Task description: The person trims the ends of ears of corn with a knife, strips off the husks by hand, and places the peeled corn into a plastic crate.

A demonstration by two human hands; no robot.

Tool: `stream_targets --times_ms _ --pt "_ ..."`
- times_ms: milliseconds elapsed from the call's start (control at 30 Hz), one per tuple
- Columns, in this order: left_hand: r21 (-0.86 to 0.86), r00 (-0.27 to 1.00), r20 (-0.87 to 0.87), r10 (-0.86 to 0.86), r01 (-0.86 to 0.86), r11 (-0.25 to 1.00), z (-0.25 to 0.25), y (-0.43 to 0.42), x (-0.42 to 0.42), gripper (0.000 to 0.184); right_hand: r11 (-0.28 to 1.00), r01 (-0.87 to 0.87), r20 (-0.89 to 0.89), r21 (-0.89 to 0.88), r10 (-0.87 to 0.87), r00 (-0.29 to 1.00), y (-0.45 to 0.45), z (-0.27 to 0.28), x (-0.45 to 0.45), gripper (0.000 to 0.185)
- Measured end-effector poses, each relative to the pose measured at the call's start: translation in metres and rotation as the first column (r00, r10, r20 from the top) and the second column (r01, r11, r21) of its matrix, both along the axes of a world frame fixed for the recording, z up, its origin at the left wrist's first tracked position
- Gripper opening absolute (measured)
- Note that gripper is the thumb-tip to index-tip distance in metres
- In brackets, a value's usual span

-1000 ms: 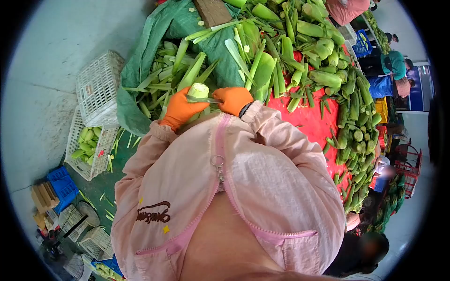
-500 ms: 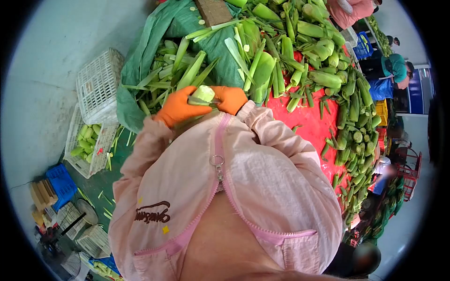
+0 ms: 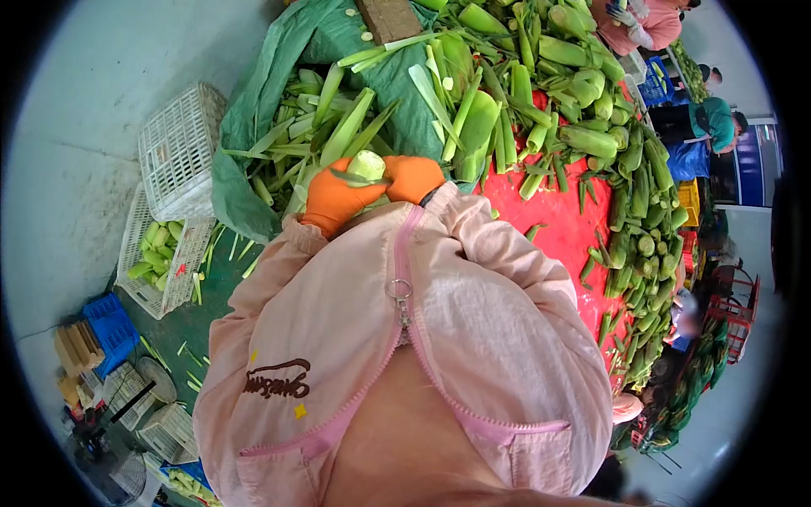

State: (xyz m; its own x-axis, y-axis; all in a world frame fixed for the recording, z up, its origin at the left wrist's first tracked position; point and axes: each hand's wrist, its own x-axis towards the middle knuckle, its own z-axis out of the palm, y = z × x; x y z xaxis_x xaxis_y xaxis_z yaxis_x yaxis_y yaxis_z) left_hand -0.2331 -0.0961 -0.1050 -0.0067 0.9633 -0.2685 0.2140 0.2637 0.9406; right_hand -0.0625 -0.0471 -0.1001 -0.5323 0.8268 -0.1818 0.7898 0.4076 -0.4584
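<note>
A green corn ear (image 3: 368,164) was held by the left hand (image 3: 342,196), gloved in orange, with its pale cut end turned upward; the ear was firmly grasped, its side wrapped by the fingers. It was positioned in front of the chest of a pink jacket (image 3: 498,313), between the two hands. The right hand (image 3: 414,179), also gloved in orange, was placed close against the ear's other side with its fingers curled; what was grasped by it, if anything, could not be told. The ear was crossed by a narrow dark strip (image 3: 358,178), which could not be identified as blade or leaf. Beyond the hands, loose husk leaves (image 3: 348,127) were heaped within a green tarpaulin (image 3: 241,190), and a wooden block (image 3: 389,19) was seen farther off. To the right, a red sheet (image 3: 528,228) was bordered by piled unhusked ears (image 3: 638,203). To the left, pale ears (image 3: 156,253) were contained in a white plastic crate (image 3: 187,275).
</note>
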Motion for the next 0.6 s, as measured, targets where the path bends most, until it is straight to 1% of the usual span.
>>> stream_targets --times_ms 33,67,133,167,200,233,267,300,333,367,433,467,500,533,567,600 --pt "-0.004 0.991 -0.132 0.03 -0.031 1.0 0.006 -0.003 0.002 0.05 1.0 0.004 0.001 -0.003 -0.004 1.0 0.0 -0.005 0.002 0.027" --pt "-0.005 0.991 -0.13 0.027 -0.028 1.0 0.001 -0.004 0.003 0.05 1.0 0.012 0.008 -0.008 -0.012 1.0 0.001 -0.012 0.005 0.027" --pt "0.033 0.98 -0.199 0.025 -0.019 0.999 -0.008 -0.002 0.002 0.064 1.0 0.014 0.014 -0.006 -0.014 1.0 0.004 -0.021 0.008 0.028" --pt "0.034 0.98 -0.199 0.027 -0.021 0.999 -0.009 -0.002 -0.002 0.064 1.0 0.009 -0.027 -0.021 -0.009 1.0 0.004 -0.026 0.011 0.029" --pt "0.031 0.973 -0.227 -0.026 0.034 0.999 -0.005 -0.002 -0.006 0.061 0.999 0.004 -0.068 -0.037 -0.007 0.998 0.003 -0.022 0.01 0.03" --pt "0.026 0.964 -0.255 -0.08 0.09 0.996 -0.002 -0.002 -0.011 0.058 0.999 0.005 -0.066 -0.037 -0.007 0.998 0.002 -0.018 0.009 0.03" --pt "0.027 0.965 -0.251 -0.077 0.087 0.996 0.002 0.002 -0.018 0.058 1.0 -0.008 -0.105 -0.011 0.007 0.994 0.001 -0.013 0.009 0.032" --pt "0.0 0.972 -0.048 -0.229 0.229 0.973 0.006 0.009 -0.029 0.052 1.0 -0.022 -0.146 0.014 0.024 0.989 0.0 -0.008 0.008 0.034" --pt "0.005 0.918 0.156 -0.365 0.369 0.929 0.008 0.014 -0.038 0.047 1.0 -0.028 -0.146 0.014 0.029 0.989 -0.001 -0.01 0.006 0.034" --pt "0.008 0.92 0.153 -0.361 0.365 0.931 0.0 0.017 -0.043 0.047 0.997 -0.055 -0.143 0.047 0.061 0.988 0.0 -0.013 0.005 0.036" --pt "-0.095 0.817 0.389 -0.426 0.495 0.863 -0.009 0.022 -0.045 0.042 0.993 -0.078 -0.139 0.086 0.09 0.986 0.002 -0.012 0.003 0.039" --pt "-0.094 0.844 0.375 -0.385 0.447 0.889 -0.012 0.02 -0.044 0.041 0.995 -0.085 -0.129 0.06 0.092 0.987 0.001 -0.011 0.005 0.038" --pt "-0.091 0.842 0.375 -0.387 0.449 0.889 -0.012 0.018 -0.039 0.041 0.995 -0.092 -0.118 0.03 0.094 0.988 0.0 -0.007 0.005 0.038" --pt "-0.07 0.866 0.376 -0.33 0.382 0.922 -0.014 0.015 -0.036 0.04 0.995 -0.099 -0.068 -0.004 0.099 0.993 0.0 0.001 0.005 0.031" --pt "-0.055 0.885 0.379 -0.271 0.313 0.948 -0.017 0.01 -0.034 0.039 0.995 -0.098 -0.069 -0.014 0.097 0.993 0.0 -0.001 0.005 0.031" --pt "-0.067 0.91 0.355 -0.216 0.255 0.965 -0.023 0.008 -0.033 0.034 0.996 -0.081 -0.043 -0.023 0.079 0.996 0.0 -0.003 0.004 0.027"
